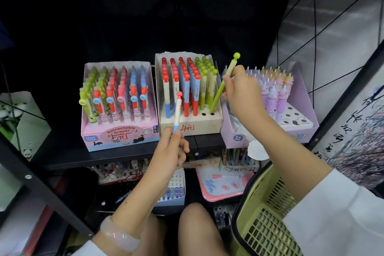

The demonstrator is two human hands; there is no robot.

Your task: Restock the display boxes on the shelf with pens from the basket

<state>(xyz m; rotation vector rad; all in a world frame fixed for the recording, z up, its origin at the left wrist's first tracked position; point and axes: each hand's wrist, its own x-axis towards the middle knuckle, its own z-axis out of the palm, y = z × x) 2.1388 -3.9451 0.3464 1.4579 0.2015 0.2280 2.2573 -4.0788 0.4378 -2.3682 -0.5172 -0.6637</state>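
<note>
The middle display box on the black shelf is beige and holds rows of red-topped and green-topped pens. My right hand grips a green pen tilted, its tip at an open hole in the box's front right corner. My left hand pinches a pink-topped pen with a blue lower end, held upright in front of the box. The green basket stands at the lower right beside my right sleeve; what lies in it is hidden.
A pink box of retractable eraser pens stands left of the beige one. A lilac box of unicorn pens stands right, partly behind my right arm. The lower shelf holds more stationery boxes. A black frame post slants at left.
</note>
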